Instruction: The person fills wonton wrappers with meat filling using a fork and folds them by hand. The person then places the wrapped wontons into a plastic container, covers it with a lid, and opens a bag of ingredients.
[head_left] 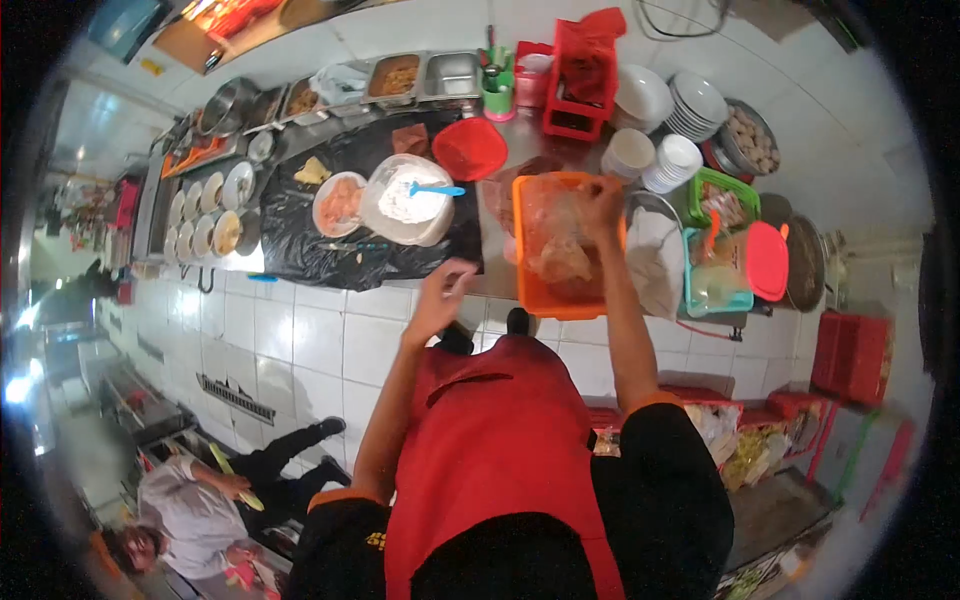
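My right hand is closed at the upper right of an orange tub. It appears to grip a crumpled clear plastic bag, which lies inside the tub; the fingertips are partly hidden. In front of the counter, my left hand hovers with bent fingers apart, holding nothing. Beyond it stands a white tub of white powder, a blue-handled utensil resting in it. A white bowl of pale pink pieces, perhaps raw meat, sits to its left, with a knife lying in front.
Black plastic sheeting covers the counter's left part. A red bowl, steel food pans and a red basket line the back. Stacked white bowls and a turquoise basket stand right. Another person works behind, lower left.
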